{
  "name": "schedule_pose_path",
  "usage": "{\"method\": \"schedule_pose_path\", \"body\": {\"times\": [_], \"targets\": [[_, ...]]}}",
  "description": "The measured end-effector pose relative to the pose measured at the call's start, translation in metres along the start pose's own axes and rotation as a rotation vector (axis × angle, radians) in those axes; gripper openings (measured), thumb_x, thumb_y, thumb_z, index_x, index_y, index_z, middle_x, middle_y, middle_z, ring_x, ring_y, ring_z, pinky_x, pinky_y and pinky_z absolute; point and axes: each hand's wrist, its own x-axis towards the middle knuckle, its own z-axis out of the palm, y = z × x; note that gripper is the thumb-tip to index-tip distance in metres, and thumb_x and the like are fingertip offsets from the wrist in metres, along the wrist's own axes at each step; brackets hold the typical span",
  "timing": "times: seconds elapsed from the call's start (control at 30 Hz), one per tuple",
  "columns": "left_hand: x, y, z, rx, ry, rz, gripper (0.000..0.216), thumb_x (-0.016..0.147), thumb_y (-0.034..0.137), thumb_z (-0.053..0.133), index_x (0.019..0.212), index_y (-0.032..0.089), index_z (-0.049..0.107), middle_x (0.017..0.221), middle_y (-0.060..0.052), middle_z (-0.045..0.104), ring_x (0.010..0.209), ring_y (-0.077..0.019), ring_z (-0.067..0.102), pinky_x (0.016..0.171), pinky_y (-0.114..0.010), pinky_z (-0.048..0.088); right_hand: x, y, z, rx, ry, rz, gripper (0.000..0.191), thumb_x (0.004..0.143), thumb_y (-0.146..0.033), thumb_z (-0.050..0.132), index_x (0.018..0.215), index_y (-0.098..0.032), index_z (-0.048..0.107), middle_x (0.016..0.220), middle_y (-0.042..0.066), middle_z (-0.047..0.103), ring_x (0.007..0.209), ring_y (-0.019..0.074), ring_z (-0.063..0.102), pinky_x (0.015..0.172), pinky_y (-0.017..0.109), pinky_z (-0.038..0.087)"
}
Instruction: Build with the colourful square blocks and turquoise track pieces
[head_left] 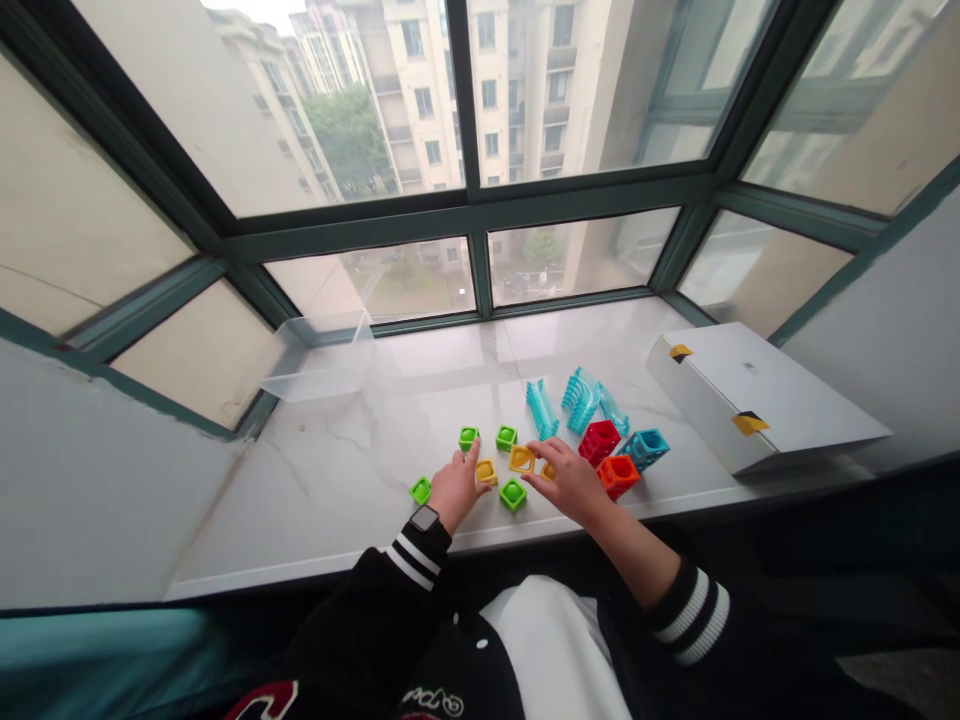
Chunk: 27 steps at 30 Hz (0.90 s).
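Note:
Small plastic toy blocks lie on a white marble window sill (360,470). My left hand (455,486) rests among them, its fingers touching a yellow block (487,471) near a green block (469,437). My right hand (570,478) pinches a yellow square block (521,459) with fingertips. More green blocks (513,494) sit between the hands and at the left (421,490). Red (598,441), orange (617,476) and blue (646,447) taller blocks stand just right of my right hand.
Turquoise ribbed pieces (581,398) lie behind the blocks. A clear plastic box (319,355) stands at the sill's back left. A white carton (757,395) with yellow tape lies at the right. Window frames close off the back.

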Motion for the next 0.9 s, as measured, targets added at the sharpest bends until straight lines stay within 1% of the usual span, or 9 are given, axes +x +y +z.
{"method": "schedule_pose_path", "body": {"times": [0.1,0.2,0.3,0.37,0.6,0.7,0.77,0.83,0.9], "targets": [[0.000,-0.023,-0.012,-0.012,0.069,-0.037,0.070,0.094,0.055,0.070,0.153,0.027,0.045,0.122,-0.014,0.062,0.092,-0.0275,0.072,0.076,-0.033,0.054,-0.001,0.000,0.002,0.026,-0.020,0.007,0.042,0.095,-0.041,0.073,0.134,-0.029,0.064,0.115,0.005,0.072,0.097,0.0225,0.073,0.083,0.033,0.058],[0.013,-0.057,-0.020,-0.021,0.194,-0.140,0.053,0.102,0.053,0.057,0.144,0.020,0.053,0.124,-0.014,0.059,0.100,-0.0275,0.070,0.084,-0.035,0.054,-0.001,0.000,0.003,0.040,-0.033,0.010,0.042,0.095,-0.042,0.072,0.134,-0.029,0.065,0.110,0.004,0.073,0.094,0.0218,0.072,0.084,0.033,0.057],[0.033,-0.085,-0.017,-0.087,0.164,-0.258,0.045,0.105,0.044,0.052,0.139,0.016,0.057,0.125,-0.017,0.054,0.103,-0.0286,0.068,0.093,-0.039,0.053,-0.001,0.001,0.005,0.033,-0.041,0.017,0.041,0.095,-0.041,0.072,0.133,-0.028,0.065,0.106,0.004,0.074,0.090,0.0210,0.072,0.083,0.033,0.057],[0.047,-0.095,-0.009,-0.110,0.148,-0.279,0.044,0.104,0.042,0.052,0.136,0.013,0.060,0.124,-0.019,0.053,0.103,-0.0301,0.068,0.095,-0.041,0.053,-0.002,0.001,0.006,0.021,-0.046,0.024,0.041,0.095,-0.041,0.072,0.133,-0.028,0.065,0.105,0.003,0.074,0.089,0.0206,0.072,0.081,0.032,0.056],[0.074,-0.096,0.016,-0.224,0.145,-0.216,0.052,0.096,0.043,0.064,0.138,0.012,0.060,0.126,-0.017,0.052,0.117,-0.0315,0.062,0.109,-0.044,0.047,-0.003,0.004,0.007,0.015,-0.055,0.058,0.040,0.093,-0.040,0.075,0.130,-0.029,0.067,0.103,0.003,0.074,0.090,0.0206,0.072,0.082,0.031,0.055],[0.073,-0.099,0.013,-0.274,0.160,-0.194,0.054,0.098,0.043,0.062,0.143,0.014,0.056,0.133,-0.018,0.051,0.128,-0.0304,0.059,0.113,-0.044,0.045,-0.002,0.005,0.010,0.020,-0.067,0.067,0.040,0.093,-0.041,0.075,0.131,-0.029,0.068,0.102,0.003,0.074,0.090,0.0213,0.072,0.082,0.032,0.055],[0.064,-0.099,0.004,-0.333,0.220,-0.163,0.053,0.099,0.043,0.062,0.144,0.016,0.056,0.139,-0.018,0.050,0.136,-0.0306,0.054,0.119,-0.046,0.042,-0.001,0.004,0.013,0.028,-0.078,0.066,0.041,0.093,-0.041,0.075,0.132,-0.028,0.067,0.103,0.003,0.074,0.091,0.0217,0.072,0.083,0.032,0.055],[0.046,-0.091,-0.010,-0.453,0.338,-0.062,0.049,0.098,0.040,0.064,0.142,0.019,0.057,0.142,-0.017,0.051,0.141,-0.0323,0.050,0.122,-0.052,0.038,0.000,0.001,0.015,0.042,-0.096,0.059,0.042,0.093,-0.041,0.075,0.132,-0.028,0.068,0.103,0.003,0.075,0.091,0.0220,0.072,0.082,0.033,0.055],[0.021,-0.075,-0.025,-0.570,0.346,0.181,0.051,0.098,0.043,0.065,0.145,0.026,0.055,0.145,-0.013,0.054,0.141,-0.0298,0.051,0.123,-0.051,0.040,0.001,-0.005,0.017,0.069,-0.120,0.039,0.043,0.093,-0.041,0.076,0.134,-0.029,0.068,0.104,0.003,0.075,0.091,0.0219,0.072,0.082,0.032,0.055]]}}
